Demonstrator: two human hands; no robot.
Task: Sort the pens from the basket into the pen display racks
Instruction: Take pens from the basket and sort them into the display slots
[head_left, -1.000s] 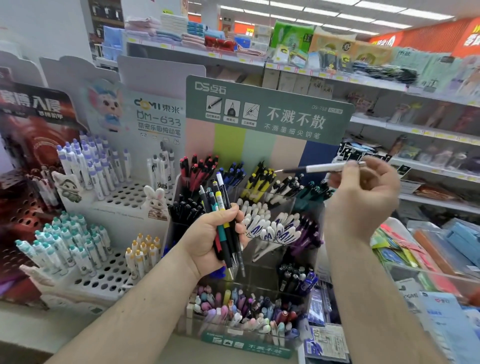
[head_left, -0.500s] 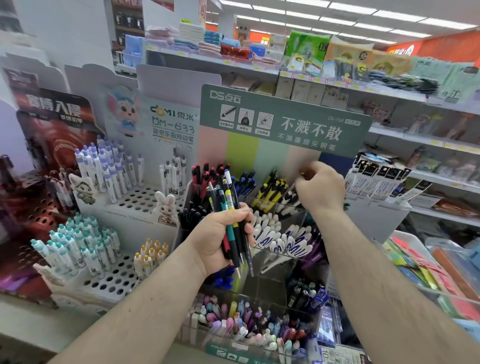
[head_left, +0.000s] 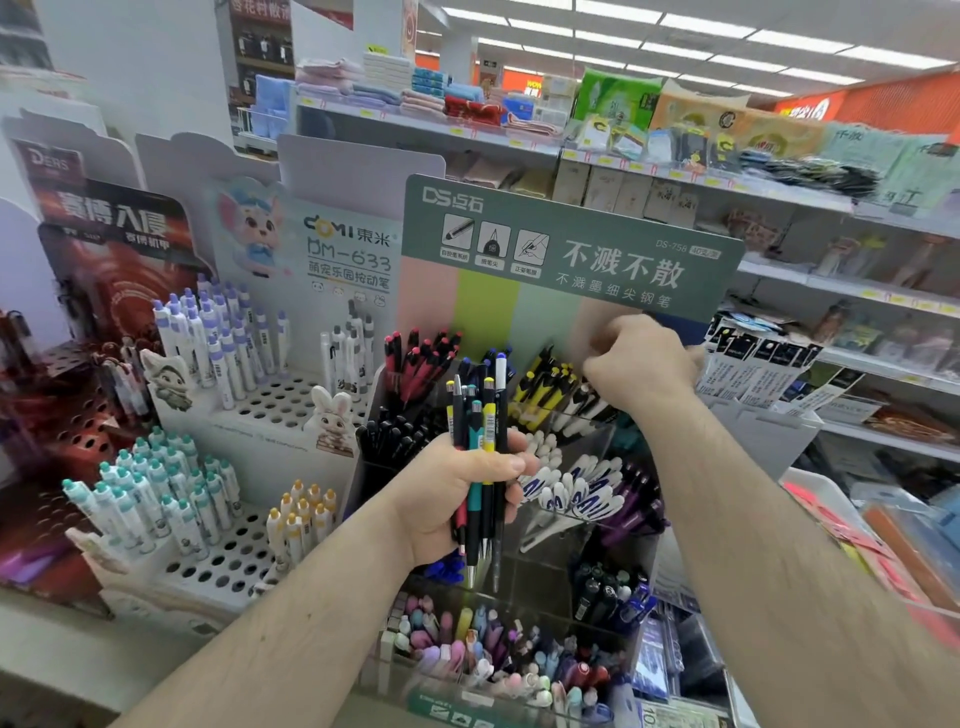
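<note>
From the head view, my left hand (head_left: 457, 499) is wrapped firmly around a bundle of pens (head_left: 480, 441), upright, caps up and tips poking out below the palm, held in front of the clear tiered pen rack (head_left: 597, 431). The bundle mixes dark barrels with a teal one, a yellow-banded one and a white-capped one.

My right hand (head_left: 636, 364) is up at the rack's top row, fingers curled downward over the compartment of black-and-white pens (head_left: 582, 402), just right of the yellow-and-black pens (head_left: 545, 384). The fingertips are turned away from the camera and blurred, so I cannot tell whether they are pinching a pen or have let go of it.

The basket is not in view.

To do this placement well, I'd judge the pen should go in tip-down, parallel to its neighbours, and be released only once it sits among matching barrels rather than straddling the divider. Then I'd pick the next one from the bundle by cap colour, keeping my left grip tight so the rest don't slide out.
</note>
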